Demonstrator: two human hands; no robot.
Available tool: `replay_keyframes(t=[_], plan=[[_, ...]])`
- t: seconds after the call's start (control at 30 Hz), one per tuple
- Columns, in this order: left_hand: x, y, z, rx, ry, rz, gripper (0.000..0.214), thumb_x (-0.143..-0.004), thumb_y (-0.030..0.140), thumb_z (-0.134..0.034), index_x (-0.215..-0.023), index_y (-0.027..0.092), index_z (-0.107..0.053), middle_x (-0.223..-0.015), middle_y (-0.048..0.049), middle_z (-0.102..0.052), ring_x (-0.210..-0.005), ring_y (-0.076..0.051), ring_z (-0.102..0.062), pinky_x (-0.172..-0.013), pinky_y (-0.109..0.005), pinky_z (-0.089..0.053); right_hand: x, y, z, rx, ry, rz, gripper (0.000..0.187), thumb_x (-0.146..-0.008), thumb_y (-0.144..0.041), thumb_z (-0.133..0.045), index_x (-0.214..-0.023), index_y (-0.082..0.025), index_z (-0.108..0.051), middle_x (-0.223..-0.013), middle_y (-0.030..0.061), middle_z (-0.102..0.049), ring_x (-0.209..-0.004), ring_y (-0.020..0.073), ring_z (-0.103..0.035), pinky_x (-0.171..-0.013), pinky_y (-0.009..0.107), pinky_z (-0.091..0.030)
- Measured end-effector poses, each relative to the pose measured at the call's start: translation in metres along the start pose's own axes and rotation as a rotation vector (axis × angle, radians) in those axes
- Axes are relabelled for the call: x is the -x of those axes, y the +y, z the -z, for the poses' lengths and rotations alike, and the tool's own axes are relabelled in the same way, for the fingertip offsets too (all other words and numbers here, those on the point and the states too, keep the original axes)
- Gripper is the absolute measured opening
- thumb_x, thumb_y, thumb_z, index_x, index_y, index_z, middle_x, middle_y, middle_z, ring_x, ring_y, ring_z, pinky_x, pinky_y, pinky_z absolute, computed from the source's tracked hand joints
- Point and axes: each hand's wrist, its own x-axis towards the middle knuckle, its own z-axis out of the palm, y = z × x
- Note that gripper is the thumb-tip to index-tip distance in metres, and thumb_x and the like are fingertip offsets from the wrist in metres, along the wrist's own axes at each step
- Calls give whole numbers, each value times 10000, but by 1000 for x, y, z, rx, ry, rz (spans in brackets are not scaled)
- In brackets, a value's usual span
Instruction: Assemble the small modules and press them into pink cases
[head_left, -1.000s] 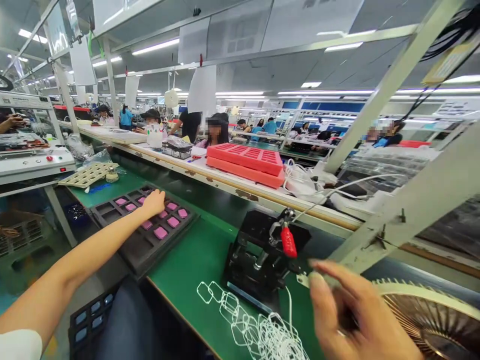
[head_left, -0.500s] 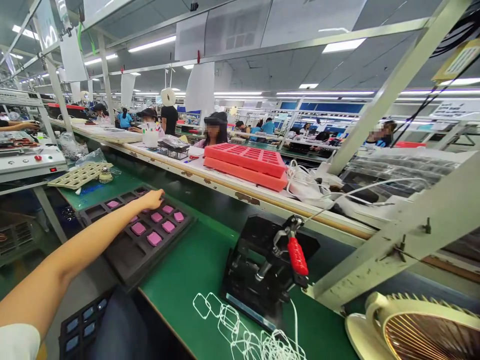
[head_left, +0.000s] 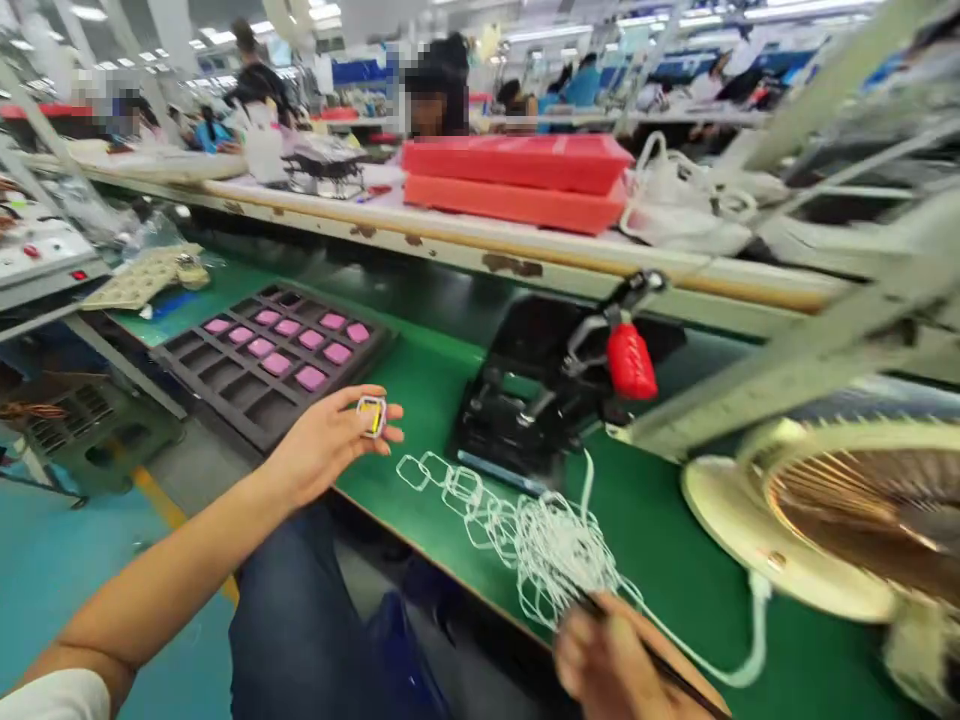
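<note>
My left hand [head_left: 319, 445] is closed on a small square part [head_left: 371, 417] with a pale rim and a yellow inside, held over the bench's front edge. My right hand [head_left: 619, 660], smeared by motion, is closed around a thin black stick-like tool [head_left: 679, 680] whose exact kind I cannot make out. Just beyond it lies a heap of white square rings [head_left: 562, 545], with several loose rings trailing left. Behind my left hand a black tray [head_left: 262, 415] carries several pink square pieces [head_left: 310, 378] in its pockets.
A black clamp fixture with a red handle [head_left: 631, 360] stands mid-bench. To the right is a cream fan [head_left: 795, 540] with a white cable. Red foam trays [head_left: 514, 195] are stacked on the shelf. A beige tray [head_left: 142, 280] lies far left. People sit beyond the shelf.
My left hand has come back from the black tray towards me, now with the small square part. My right hand has entered at the lower right with the black tool. The view has tilted down.
</note>
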Motion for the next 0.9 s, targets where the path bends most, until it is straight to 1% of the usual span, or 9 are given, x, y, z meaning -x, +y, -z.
replay_keyframes(t=[0.03,0.07,0.13,0.2,0.3,0.4,0.5,0.67,0.9], plan=[[13,-17,-16,5,-14,31,407,-917,256,-854,-1278,141,-705,-1209,-185,-800,-933,-255,-808,-778,-329,-652,6,-1,-9,-89,-47,24,303,-942,-556,-826,-1143,-330,-819,-916,91,-778,-640,260,-716,-494,416,-607],[25,-33,-31,4,-23,60,412,-916,268,-859,-1279,147,-707,-1173,-170,-809,-893,-245,-806,-756,-329,-655,9,-2,-18,-170,-112,64,275,-956,-529,-822,-1127,-313,-840,-946,98,-790,-623,243,-721,-521,421,-632],[45,-58,-53,2,-26,112,415,-925,311,-854,-1283,161,-709,-1135,-146,-816,-866,-238,-804,-748,-342,-664,9,-8,-35,-196,-176,185,172,-998,-407,-803,-1122,-301,-858,-1125,109,-801,-773,245,-788,-685,417,-701],[59,-73,-69,-11,-34,155,413,-937,340,-842,-1291,171,-712,-1146,-137,-813,-874,-234,-802,-769,-353,-670,8,-14,-44,-107,-158,303,153,-1010,-275,-787,-1141,-319,-852,-1221,83,-796,-988,258,-808,-863,396,-710],[71,-81,-83,-35,-85,205,420,-943,357,-836,-1306,179,-719,-1163,-129,-812,-905,-222,-793,-835,-358,-664,13,-19,-43,-24,-128,457,296,-983,-111,-771,-1191,-317,-816,-1223,52,-803,-1139,268,-781,-1023,451,-671],[78,-80,-90,-49,-123,247,444,-931,391,-845,-1315,200,-729,-1157,-120,-817,-969,-223,-780,-888,-355,-651,20,-17,-36,101,-156,669,393,-935,24,-742,-1217,-245,-791,-1253,79,-790,-1206,311,-754,-1111,579,-616],[80,-79,-93,-70,-127,260,470,-901,417,-870,-1308,215,-748,-1170,-119,-815,-1047,-239,-767,-929,-344,-632,24,-15,-33,201,-189,822,420,-905,77,-733,-1233,-181,-775,-1270,114,-778,-1228,342,-741,-1100,635,-618],[82,-78,-94,-82,-117,248,478,-884,440,-881,-1301,240,-761,-1174,-107,-816,-1088,-244,-762,-936,-329,-623,23,-16,-37,224,-191,840,429,-900,83,-735,-1254,-159,-761,-1288,130,-768,-1227,357,-741,-1046,616,-663],[81,-78,-92,-152,-109,229,482,-901,474,-855,-1312,239,-762,-1174,-102,-814,-1089,-240,-751,-986,-341,-596,22,-8,-35,243,-235,843,465,-904,98,-721,-1291,-159,-751,-1314,133,-755,-1260,364,-722,-1061,628,-652]])
